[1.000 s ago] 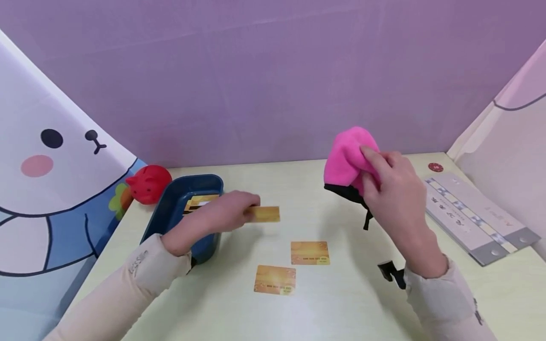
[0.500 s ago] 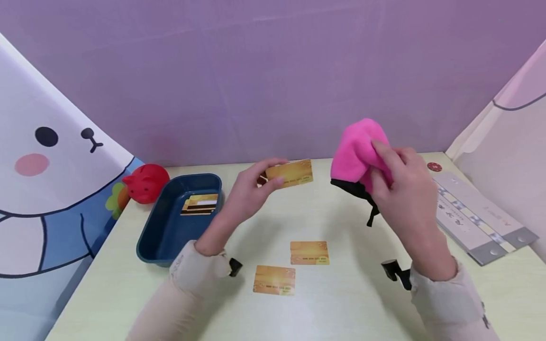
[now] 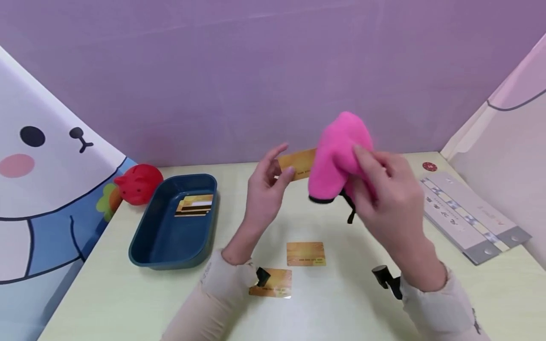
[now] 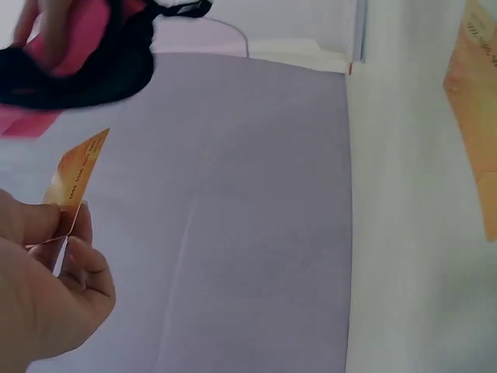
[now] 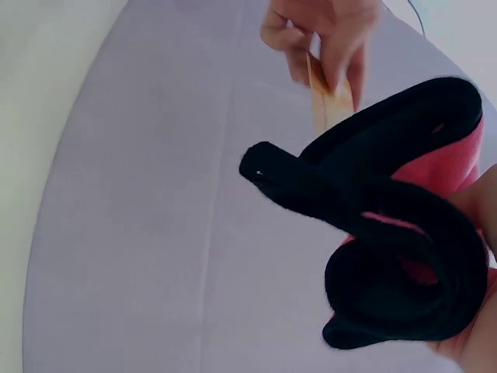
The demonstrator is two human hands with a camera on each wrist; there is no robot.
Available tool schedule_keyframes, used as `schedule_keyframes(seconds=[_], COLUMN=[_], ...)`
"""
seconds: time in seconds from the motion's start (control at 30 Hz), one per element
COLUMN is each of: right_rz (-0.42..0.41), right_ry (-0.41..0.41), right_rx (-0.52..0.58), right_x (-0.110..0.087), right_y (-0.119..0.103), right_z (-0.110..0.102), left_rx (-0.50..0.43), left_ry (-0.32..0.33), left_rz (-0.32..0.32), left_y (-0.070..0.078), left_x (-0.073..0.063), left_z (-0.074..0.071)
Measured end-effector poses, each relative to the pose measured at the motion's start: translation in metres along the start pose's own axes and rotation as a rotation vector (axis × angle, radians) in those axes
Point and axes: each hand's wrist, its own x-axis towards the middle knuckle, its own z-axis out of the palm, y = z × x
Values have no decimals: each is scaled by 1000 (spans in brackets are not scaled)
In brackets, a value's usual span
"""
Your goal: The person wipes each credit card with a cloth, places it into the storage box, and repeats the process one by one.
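Note:
My left hand (image 3: 263, 198) pinches a gold bank card (image 3: 298, 164) between thumb and fingers, held up above the table. The card's right end is hidden behind a soft pink cloth pouch (image 3: 337, 151) with black edging and a short black strap. My right hand (image 3: 394, 201) grips the pouch by its side, off the table. In the right wrist view the pouch's black-trimmed mouth (image 5: 373, 287) gapes, with the card just beyond it; whether they touch I cannot tell. Two more gold cards lie on the table, one farther off (image 3: 305, 254) and one nearer (image 3: 277, 284), partly covered by the left wrist's camera mount.
To the left stands a blue tray (image 3: 142, 237) with several cards (image 3: 194, 206) in it. A red piggy bank (image 3: 138, 184) sits behind it. On the right lie a grey booklet (image 3: 473, 218) and a red chip (image 3: 429, 166). A purple cloth wall (image 3: 256, 94) closes off the back.
My left hand has come from beside the tray, rising and moving right with the card to the pouch. The right hand has shifted slightly left with the pouch during the last half second.

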Motion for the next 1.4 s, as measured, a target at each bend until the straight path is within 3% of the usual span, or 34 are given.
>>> schedule_keyframes(seconds=[0.13,0.23,0.47,0.63,0.8,0.93,1.1,1.23,1.4], right_rz=[-116,-143,-56,12,94,176,246,168,-4], right_ry=[-62,-134,-244,-259,-274,-252,-158,-102,-121], right_rx=[14,-19,-89,-127,-185,-231,-248,-194,-82], right_x=[-7,-12,-18,-18,-14,-9,-5,-3,-7], right_y=[-10,-14,-15,-8,6,21,33,22,-4], right_z=[10,15,18,16,9,3,-5,-4,6], left_rx=[3,-14,74,139,130,136,173,220,315], left_ry=[0,-34,-86,-90,-94,-42,14,13,-40], left_rz=[45,59,51,63,107,108,69,68,111], left_y=[3,6,12,13,13,10,9,8,2], left_x=[-9,-16,-24,-23,-19,-12,-7,-7,-10], left_z=[8,13,19,18,11,1,-11,-9,0])
